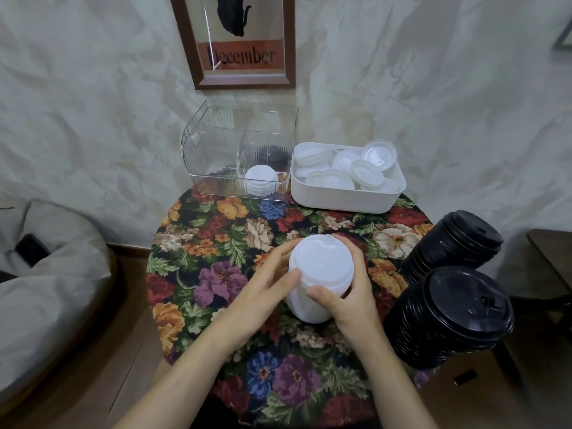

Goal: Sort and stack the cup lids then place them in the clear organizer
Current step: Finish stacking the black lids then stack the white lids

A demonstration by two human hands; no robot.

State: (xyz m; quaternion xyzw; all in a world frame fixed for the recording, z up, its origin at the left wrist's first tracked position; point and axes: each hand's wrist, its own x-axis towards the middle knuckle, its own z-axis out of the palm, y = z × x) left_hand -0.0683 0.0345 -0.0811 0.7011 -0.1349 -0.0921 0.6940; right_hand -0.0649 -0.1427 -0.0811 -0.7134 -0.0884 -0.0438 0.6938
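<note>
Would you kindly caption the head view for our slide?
Both hands, left hand and right hand, grip a white lid stack; clear organizer behind.

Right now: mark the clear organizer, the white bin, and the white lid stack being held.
clear organizer [198, 131]: head view, left wall.
white bin [343, 199]: head view, front wall.
white lid stack [322, 261]: head view, top lid's face.

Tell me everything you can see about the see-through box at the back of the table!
The clear organizer looks like ribbed, transparent plastic, open on top, with a divider making two compartments. It stands upright at the table's far edge by the wall, beside the white bin. Its right compartment holds a stack of white lids lying on its side and something dark behind it. The left looks nearly empty.
</note>
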